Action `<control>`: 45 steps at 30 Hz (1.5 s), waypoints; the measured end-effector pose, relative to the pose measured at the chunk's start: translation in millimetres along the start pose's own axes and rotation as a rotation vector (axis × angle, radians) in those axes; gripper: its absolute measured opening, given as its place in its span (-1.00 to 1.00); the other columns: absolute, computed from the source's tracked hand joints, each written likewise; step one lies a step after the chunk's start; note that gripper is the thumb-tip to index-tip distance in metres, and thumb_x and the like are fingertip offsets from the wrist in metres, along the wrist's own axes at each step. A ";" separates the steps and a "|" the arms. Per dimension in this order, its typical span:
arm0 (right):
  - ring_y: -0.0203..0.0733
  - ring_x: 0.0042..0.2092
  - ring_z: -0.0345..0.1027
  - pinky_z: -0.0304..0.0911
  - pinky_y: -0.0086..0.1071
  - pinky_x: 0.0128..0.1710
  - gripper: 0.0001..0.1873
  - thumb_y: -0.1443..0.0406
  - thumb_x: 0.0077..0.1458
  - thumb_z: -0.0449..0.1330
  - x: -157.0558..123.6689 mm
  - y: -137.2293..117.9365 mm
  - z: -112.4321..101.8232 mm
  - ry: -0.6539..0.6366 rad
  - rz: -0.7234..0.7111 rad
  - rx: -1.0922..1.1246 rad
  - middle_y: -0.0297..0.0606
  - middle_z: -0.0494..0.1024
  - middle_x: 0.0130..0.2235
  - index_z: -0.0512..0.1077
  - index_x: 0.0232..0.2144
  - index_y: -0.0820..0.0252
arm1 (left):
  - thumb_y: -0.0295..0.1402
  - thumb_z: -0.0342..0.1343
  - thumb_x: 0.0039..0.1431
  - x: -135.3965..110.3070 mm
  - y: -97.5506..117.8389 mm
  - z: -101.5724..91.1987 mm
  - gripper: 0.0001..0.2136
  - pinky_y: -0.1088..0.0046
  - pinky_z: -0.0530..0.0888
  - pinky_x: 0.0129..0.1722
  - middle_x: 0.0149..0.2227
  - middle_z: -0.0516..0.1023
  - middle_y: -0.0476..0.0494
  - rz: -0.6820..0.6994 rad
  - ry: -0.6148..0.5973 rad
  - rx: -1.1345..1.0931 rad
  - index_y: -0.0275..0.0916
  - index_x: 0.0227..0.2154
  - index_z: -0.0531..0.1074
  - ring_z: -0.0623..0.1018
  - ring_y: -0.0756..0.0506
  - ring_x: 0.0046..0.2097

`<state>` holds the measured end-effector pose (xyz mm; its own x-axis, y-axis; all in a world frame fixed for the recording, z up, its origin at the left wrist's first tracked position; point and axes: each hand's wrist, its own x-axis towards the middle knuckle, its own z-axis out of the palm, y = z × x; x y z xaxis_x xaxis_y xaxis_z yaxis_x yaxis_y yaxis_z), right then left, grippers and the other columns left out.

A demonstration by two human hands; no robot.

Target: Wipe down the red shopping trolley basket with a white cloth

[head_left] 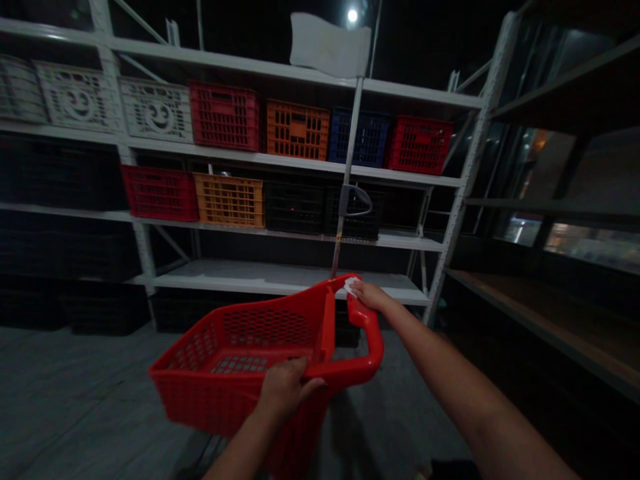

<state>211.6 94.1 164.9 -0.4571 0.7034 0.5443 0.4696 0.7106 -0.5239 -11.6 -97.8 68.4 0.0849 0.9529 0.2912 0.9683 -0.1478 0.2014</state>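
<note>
A red plastic shopping cart (225, 393) stands in front of me, its basket mesh-sided and its handle curving out to the right. My left hand (286, 387) is closed over the near rim of the basket, close to where the handle joins. At the far end of the handle, my right hand (367, 294) presses a crumpled white cloth or tissue (351, 287) against the red plastic. A pole with a white flag-shaped sign (330, 45) and a grey loop (359, 201) rises behind the far side of the cart.
White metal shelving (300, 161) runs behind the cart, bearing white, red, orange, blue and black crates. More shelves (550, 320) stand in shadow on the right. Grey floor (85, 400) shows at the left, and the room is dim.
</note>
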 end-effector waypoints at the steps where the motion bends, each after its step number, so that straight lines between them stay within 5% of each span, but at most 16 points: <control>1: -0.09 -0.12 0.38 0.20 -0.23 -0.05 -0.85 0.28 -0.11 0.21 1.2 -2.2 -2.8 -0.019 -0.007 -0.019 -0.28 0.55 -0.22 0.52 -0.39 0.07 | 0.15 -0.22 0.00 0.5 0.5 -0.5 -0.48 0.45 0.34 -0.29 -0.30 0.55 -0.15 0.002 0.001 -0.002 -0.16 -0.32 0.41 0.51 -0.14 -0.22; 9: -0.18 -0.17 0.35 0.20 -0.32 -0.12 -0.85 0.23 -0.07 0.19 -71.9 -41.4 -38.9 -0.257 -0.244 -0.147 -0.30 0.50 -0.25 0.53 -0.38 0.05 | 0.16 -0.25 0.00 1.6 1.1 3.0 -0.47 0.46 0.34 -0.30 -0.31 0.55 -0.15 0.027 0.023 -0.029 -0.15 -0.32 0.41 0.51 -0.13 -0.24; 12: -0.17 -0.09 0.32 0.16 -0.29 -0.06 -0.80 0.26 -0.03 0.15 -72.1 -31.1 -37.9 -0.188 -0.201 -0.145 -0.28 0.49 -0.16 0.51 -0.30 0.05 | 0.16 -0.24 -0.01 -2.1 -4.2 8.0 -0.47 0.46 0.35 -0.28 -0.30 0.55 -0.15 0.059 0.062 -0.044 -0.13 -0.28 0.41 0.51 -0.12 -0.23; 15: -0.12 0.00 0.28 0.11 -0.22 0.02 -0.75 0.32 -0.02 0.12 -43.7 -5.7 -27.1 -0.076 -0.090 -0.085 -0.26 0.46 -0.07 0.49 -0.24 0.09 | 0.16 -0.24 0.00 -5.7 -6.7 9.1 -0.46 0.44 0.35 -0.30 -0.31 0.55 -0.16 0.059 0.074 -0.023 -0.14 -0.28 0.42 0.51 -0.13 -0.25; 21: -0.02 -0.15 0.40 0.19 -0.15 -0.07 -0.81 0.39 -0.09 0.15 -1.6 20.9 -6.7 0.056 0.144 -0.053 -0.21 0.57 -0.26 0.53 -0.39 0.12 | 0.16 -0.24 0.00 -0.2 -2.9 3.6 -0.46 0.47 0.34 -0.31 -0.32 0.55 -0.16 0.019 0.040 0.023 -0.16 -0.31 0.42 0.51 -0.13 -0.24; 28: -0.03 -0.03 0.32 0.10 -0.11 0.05 -0.73 0.37 -0.05 0.08 -68.8 -8.7 -0.1 0.218 0.211 0.038 -0.22 0.51 -0.14 0.52 -0.30 0.11 | 0.15 -0.25 0.01 13.2 -8.1 7.1 -0.45 0.45 0.35 -0.28 -0.29 0.56 -0.17 -0.006 0.047 0.048 -0.17 -0.24 0.40 0.51 -0.14 -0.23; 33: -0.05 0.06 0.23 0.03 -0.11 0.11 -0.67 0.23 0.00 0.07 -138.5 -42.2 33.2 0.469 0.328 0.317 -0.18 0.42 -0.03 0.46 -0.17 0.17 | 0.14 -0.27 0.02 13.4 -11.8 10.4 -0.43 0.42 0.36 -0.25 -0.27 0.55 -0.21 0.004 0.058 0.072 -0.20 -0.25 0.41 0.51 -0.15 -0.21; 37: -0.03 -0.04 0.34 0.16 -0.09 0.02 -0.67 0.19 -0.02 0.11 -136.2 -46.4 44.3 0.582 0.477 0.730 -0.15 0.50 -0.12 0.45 -0.21 0.23 | 0.14 -0.24 0.02 11.3 -13.9 9.5 -0.45 0.44 0.35 -0.24 -0.25 0.55 -0.19 0.023 0.077 0.058 -0.18 -0.25 0.41 0.51 -0.14 -0.20; 42: -0.13 -0.28 0.46 0.30 -0.23 -0.15 -0.76 0.39 0.04 -0.02 -96.0 -33.0 34.8 0.461 0.802 1.360 -0.17 0.55 -0.46 0.41 -0.54 0.25 | 0.14 -0.27 0.03 14.9 -13.1 7.7 -0.44 0.45 0.35 -0.27 -0.28 0.56 -0.17 0.049 0.110 0.052 -0.18 -0.26 0.42 0.51 -0.13 -0.22; 45: -0.20 -0.27 0.46 0.27 -0.23 -0.12 -0.69 0.44 0.08 -0.11 -99.6 -31.6 45.6 0.318 0.800 1.681 -0.18 0.56 -0.39 0.43 -0.45 0.25 | 0.14 -0.27 0.03 19.5 -11.3 8.6 -0.43 0.45 0.35 -0.30 -0.31 0.57 -0.17 0.036 0.125 0.059 -0.19 -0.26 0.42 0.52 -0.14 -0.24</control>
<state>207.8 2.3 97.4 -0.3044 0.9426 -0.1374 -0.7443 -0.3254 -0.5832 -18.9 -75.3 63.8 0.0933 0.9061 0.4126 0.9775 -0.1620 0.1348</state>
